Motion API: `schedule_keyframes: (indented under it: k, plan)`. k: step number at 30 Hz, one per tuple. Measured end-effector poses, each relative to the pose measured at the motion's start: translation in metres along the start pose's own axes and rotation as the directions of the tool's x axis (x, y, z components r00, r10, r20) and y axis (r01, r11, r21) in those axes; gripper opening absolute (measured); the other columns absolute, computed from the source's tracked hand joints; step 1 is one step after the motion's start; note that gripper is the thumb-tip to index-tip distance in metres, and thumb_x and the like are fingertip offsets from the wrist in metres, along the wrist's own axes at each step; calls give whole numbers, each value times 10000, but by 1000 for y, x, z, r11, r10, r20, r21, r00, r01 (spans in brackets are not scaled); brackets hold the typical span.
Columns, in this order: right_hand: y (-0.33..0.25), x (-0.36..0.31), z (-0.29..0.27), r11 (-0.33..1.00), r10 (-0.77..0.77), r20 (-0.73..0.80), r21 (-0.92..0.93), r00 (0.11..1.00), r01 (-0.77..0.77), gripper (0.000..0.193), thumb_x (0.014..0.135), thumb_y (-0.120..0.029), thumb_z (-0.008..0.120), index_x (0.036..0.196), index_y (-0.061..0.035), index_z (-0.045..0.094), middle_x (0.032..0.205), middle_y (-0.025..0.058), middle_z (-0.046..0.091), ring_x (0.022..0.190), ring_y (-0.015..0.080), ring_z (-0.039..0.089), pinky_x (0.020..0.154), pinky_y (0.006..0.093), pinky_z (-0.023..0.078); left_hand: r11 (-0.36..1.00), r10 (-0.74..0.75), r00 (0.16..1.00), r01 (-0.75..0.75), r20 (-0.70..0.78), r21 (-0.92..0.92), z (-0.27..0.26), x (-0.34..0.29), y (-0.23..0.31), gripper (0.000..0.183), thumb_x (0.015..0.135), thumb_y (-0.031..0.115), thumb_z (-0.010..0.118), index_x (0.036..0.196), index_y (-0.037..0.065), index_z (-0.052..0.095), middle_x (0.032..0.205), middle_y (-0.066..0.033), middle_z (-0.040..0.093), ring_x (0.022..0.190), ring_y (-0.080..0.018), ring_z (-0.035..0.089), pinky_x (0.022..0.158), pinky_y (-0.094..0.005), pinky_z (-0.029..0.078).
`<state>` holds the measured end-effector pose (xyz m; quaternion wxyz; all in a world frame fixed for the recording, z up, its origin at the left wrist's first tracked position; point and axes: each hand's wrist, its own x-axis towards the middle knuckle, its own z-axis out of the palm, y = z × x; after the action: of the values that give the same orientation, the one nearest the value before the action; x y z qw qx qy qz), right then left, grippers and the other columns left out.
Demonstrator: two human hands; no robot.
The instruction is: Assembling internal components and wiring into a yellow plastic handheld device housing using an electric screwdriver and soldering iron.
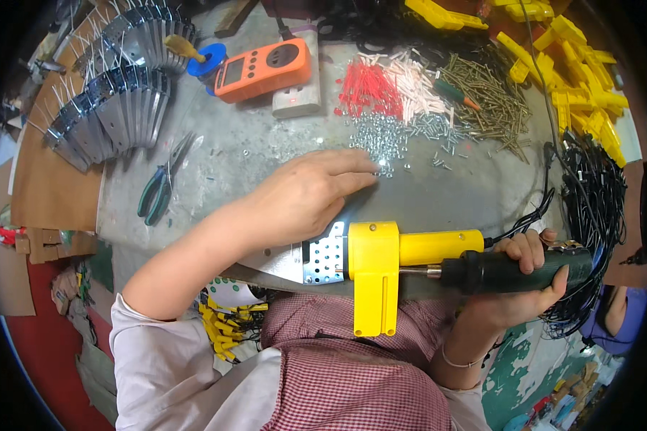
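Note:
My left hand [305,190] reaches over the bench, its fingers stretched out to the edge of a pile of small metal nuts [381,140]. Its thumb is mostly hidden. An electric screwdriver [510,273] with a dark green body is gripped in my right hand [532,269], pointing left. The bit meets the side of a yellow plastic housing [374,248] at the bench's front edge. From this housing a yellow handle [442,248] extends right, and a perforated metal shroud [326,255] and flat metal plate [279,262] extend left, partly under my left forearm.
Beyond lie red sleeves [369,87], white sleeves [413,90], long screws [485,100] and a small screwdriver [456,93]. Pliers [164,183], an orange meter [262,70] and metal plate assemblies [115,115] stand left. Yellow housings [582,79] and black cables [593,194] crowd the right.

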<state>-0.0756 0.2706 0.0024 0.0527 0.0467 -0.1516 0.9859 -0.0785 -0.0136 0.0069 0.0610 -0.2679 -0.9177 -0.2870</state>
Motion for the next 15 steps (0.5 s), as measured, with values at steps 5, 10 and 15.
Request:
schedule_keyframes:
  k: [5,10,15]
  plan:
    - [5,1,3,1000,-8,-29,-13,1000,8,357,921,-349,483,1117,-59,418,765,3,399,669,107,451,730,302,459,994,-102,993,105,59,-37,-15,-22,-13,398,689,-125,509,1032,-2,670,1167,-158,627,1121,-347,582,976,-415,463]
    - [2,4,0,1000,24,-14,3,1000,-24,349,921,-344,483,1107,-57,416,768,4,399,672,105,452,735,303,460,951,-267,956,242,-122,-192,-22,-35,-3,400,689,-153,507,1028,-6,661,1124,-131,649,1026,-279,629,874,-360,498]
    - [0,0,-1,999,-9,-8,-34,1000,9,367,913,-335,502,1125,-46,425,784,11,409,687,106,457,748,300,457,925,-358,918,374,-172,71,-27,-40,-1,259,685,-66,636,933,10,653,929,-96,634,840,-241,648,714,-338,518]
